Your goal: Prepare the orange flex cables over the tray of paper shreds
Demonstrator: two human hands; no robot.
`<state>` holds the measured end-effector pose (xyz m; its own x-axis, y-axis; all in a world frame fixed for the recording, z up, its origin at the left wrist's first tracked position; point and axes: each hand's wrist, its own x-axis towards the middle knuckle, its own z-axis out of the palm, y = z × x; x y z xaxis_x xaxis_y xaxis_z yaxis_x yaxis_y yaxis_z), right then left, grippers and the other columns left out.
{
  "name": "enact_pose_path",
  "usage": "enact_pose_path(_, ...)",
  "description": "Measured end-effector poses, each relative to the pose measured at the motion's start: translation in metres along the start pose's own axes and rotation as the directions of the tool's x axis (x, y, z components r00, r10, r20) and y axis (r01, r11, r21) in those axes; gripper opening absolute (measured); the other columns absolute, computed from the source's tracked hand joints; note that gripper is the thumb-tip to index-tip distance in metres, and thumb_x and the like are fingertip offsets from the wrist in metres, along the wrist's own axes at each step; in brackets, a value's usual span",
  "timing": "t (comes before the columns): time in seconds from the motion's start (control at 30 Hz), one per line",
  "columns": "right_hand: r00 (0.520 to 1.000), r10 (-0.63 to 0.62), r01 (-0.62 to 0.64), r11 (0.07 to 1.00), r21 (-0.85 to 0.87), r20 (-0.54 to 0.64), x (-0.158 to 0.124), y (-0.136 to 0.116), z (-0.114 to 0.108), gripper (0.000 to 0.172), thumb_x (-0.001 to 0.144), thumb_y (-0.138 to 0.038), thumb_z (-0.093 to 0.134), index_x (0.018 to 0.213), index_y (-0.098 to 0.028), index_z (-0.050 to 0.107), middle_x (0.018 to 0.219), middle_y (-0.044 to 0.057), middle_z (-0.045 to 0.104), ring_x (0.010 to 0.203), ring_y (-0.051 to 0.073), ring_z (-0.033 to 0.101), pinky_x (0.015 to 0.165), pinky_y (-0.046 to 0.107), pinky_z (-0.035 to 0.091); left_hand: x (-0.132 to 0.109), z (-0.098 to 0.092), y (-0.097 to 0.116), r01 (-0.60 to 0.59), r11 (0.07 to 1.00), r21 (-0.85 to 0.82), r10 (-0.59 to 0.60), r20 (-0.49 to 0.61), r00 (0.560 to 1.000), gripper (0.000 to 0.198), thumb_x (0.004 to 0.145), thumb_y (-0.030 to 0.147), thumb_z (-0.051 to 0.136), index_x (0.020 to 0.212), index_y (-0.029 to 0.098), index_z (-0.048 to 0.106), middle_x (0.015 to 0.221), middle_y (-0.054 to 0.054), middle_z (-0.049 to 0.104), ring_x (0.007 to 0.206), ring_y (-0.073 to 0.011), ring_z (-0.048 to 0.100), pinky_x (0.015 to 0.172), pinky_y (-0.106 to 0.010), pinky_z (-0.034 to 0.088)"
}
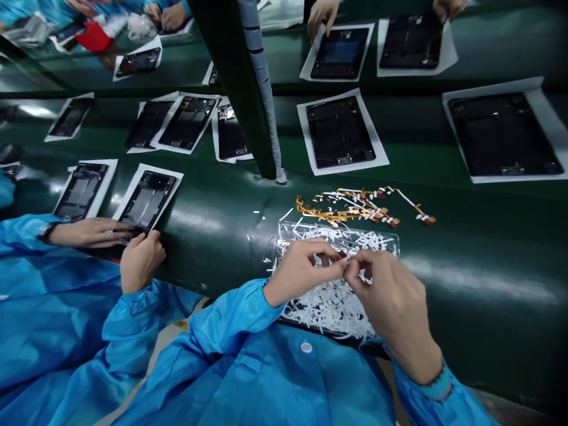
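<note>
Over a clear plastic tray (pixel 394 239) heaped with white paper strips (pixel 332 310), both hands meet at the fingertips. My left hand (pixel 306 266) pinches a small dark-red piece (pixel 342 254), which looks like the end of a flex cable; most of it is hidden by the fingers. Thumb and forefinger of my right hand (pixel 390 290) are pressed together at the same piece, and what they grip is too small to make out. Just beyond the tray lies a loose pile of orange flex cables (pixel 350 210) with white strips and dark-red ends.
A green post (pixel 239 89) with a wrapped cable rises from the green bench (pixel 465 248). Beyond it, tablet housings (pixel 341 130) lie on white sheets. At left, a co-worker's hands (pixel 142 260) handle another tablet housing (pixel 148 198). Other people's hands (pixel 323 15) show across the bench.
</note>
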<state>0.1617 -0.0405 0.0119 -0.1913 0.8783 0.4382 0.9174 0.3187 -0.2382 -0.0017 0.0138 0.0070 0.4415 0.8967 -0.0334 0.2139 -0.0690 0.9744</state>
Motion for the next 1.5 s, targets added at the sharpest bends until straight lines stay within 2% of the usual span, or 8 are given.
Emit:
enact_pose_path(0.27, 0.951, 0.265, -0.303, 0.899, 0.317, 0.158, -0.001, -0.001, -0.005, 0.008, 0.095, -0.021, 0.053, 0.088, -0.023, 0.055, 0.062, -0.004, 0.059, 0.049, 0.011, 0.053, 0.051, 0.026, 0.041, -0.003, 0.005, -0.002, -0.170, 0.940, 0.296, 0.240, -0.218, 0.946, 0.010, 0.093, 0.022, 0.064, 0.092, 0.017, 0.072, 0.092, -0.004, 0.072, 0.081, -0.0136, 0.066, 0.072, -0.029, 0.056)
enact_pose_path(0.43, 0.997, 0.042, -0.053, 0.982, 0.183, 0.063, 0.001, 0.010, -0.016, 0.004, 0.095, -0.020, 0.061, 0.098, -0.020, 0.063, 0.083, 0.004, 0.071, 0.069, 0.016, 0.065, 0.064, 0.030, 0.049, -0.001, -0.005, -0.004, 0.024, 1.000, -0.005, -0.024, 0.014, 1.000, 0.022, 0.098, 0.032, 0.060, 0.090, 0.019, 0.076, 0.093, -0.005, 0.071, 0.086, -0.0153, 0.064, 0.068, -0.028, 0.052)
enact_pose_path(0.6, 0.981, -0.190, 0.189, 0.981, -0.034, -0.033, 0.003, 0.011, -0.007, 0.027, 0.089, -0.014, 0.069, 0.116, -0.011, 0.064, 0.103, 0.011, 0.074, 0.090, 0.023, 0.070, 0.079, 0.035, 0.054, -0.003, -0.005, -0.002, 0.116, 0.980, -0.164, -0.116, 0.011, 0.993, 0.020, 0.095, 0.035, 0.065, 0.093, 0.021, 0.080, 0.081, -0.001, 0.058, 0.079, -0.0129, 0.055, 0.071, -0.027, 0.045)
enact_pose_path(0.93, 0.981, -0.166, 0.150, 0.976, -0.155, -0.098, 0.016, 0.000, 0.005, 0.010, 0.086, -0.013, 0.067, 0.095, -0.013, 0.063, 0.078, 0.005, 0.068, 0.063, 0.017, 0.060, 0.058, 0.031, 0.044, -0.008, -0.012, 0.012, 0.095, 0.995, 0.036, -0.096, 0.019, 0.995, 0.023, 0.097, 0.029, 0.058, 0.090, 0.019, 0.077, 0.084, -0.002, 0.059, 0.077, -0.0137, 0.056, 0.068, -0.027, 0.044)
enact_pose_path(1.07, 0.995, 0.028, -0.053, 0.958, 0.283, 0.091, 0.006, 0.012, -0.015, 0.007, 0.090, -0.016, 0.059, 0.084, -0.019, 0.059, 0.075, 0.001, 0.063, 0.062, 0.013, 0.057, 0.060, 0.027, 0.044, -0.028, -0.051, 0.016, 0.010, 0.978, 0.210, -0.010, 0.000, 1.000, 0.022, 0.098, 0.030, 0.058, 0.095, 0.017, 0.075, 0.091, -0.004, 0.061, 0.085, -0.0157, 0.057, 0.075, -0.028, 0.045)
enact_pose_path(1.2, 0.886, 0.012, -0.215, 0.897, 0.387, 0.464, -0.002, 0.062, -0.027, 0.034, 0.095, -0.031, 0.057, 0.062, -0.022, 0.056, 0.058, -0.003, 0.057, 0.051, 0.011, 0.051, 0.053, 0.025, 0.040, -0.056, -0.129, -0.017, 0.128, 0.935, 0.329, -0.019, -0.315, 0.949, 0.027, 0.098, 0.031, 0.055, 0.079, 0.017, 0.069, 0.083, 0.000, 0.059, 0.083, -0.0151, 0.057, 0.079, -0.026, 0.045)
enact_pose_path(1.3, 0.903, 0.247, -0.333, 0.919, 0.209, 0.352, 0.016, 0.115, -0.013, 0.029, 0.096, -0.041, 0.056, 0.078, -0.020, 0.067, 0.071, 0.004, 0.067, 0.061, 0.017, 0.060, 0.059, 0.029, 0.043, -0.069, -0.189, -0.063, 0.394, 0.842, 0.368, -0.079, -0.639, 0.765, 0.028, 0.095, 0.036, 0.049, 0.085, 0.017, 0.067, 0.076, 0.002, 0.057, 0.069, -0.0130, 0.053, 0.069, -0.025, 0.046)
enact_pose_path(1.5, 0.867, 0.427, -0.440, 0.898, -0.007, 0.257, 0.073, 0.177, 0.045, 0.035, 0.088, -0.044, 0.064, 0.108, -0.017, 0.071, 0.100, 0.013, 0.068, 0.081, 0.022, 0.063, 0.070, 0.034, 0.046, -0.089, -0.256, -0.117, 0.637, 0.678, 0.366, -0.152, -0.778, 0.609, 0.025, 0.082, 0.030, 0.060, 0.095, 0.012, 0.072, 0.083, -0.003, 0.064, 0.084, -0.0204, 0.061, 0.083, -0.033, 0.049)
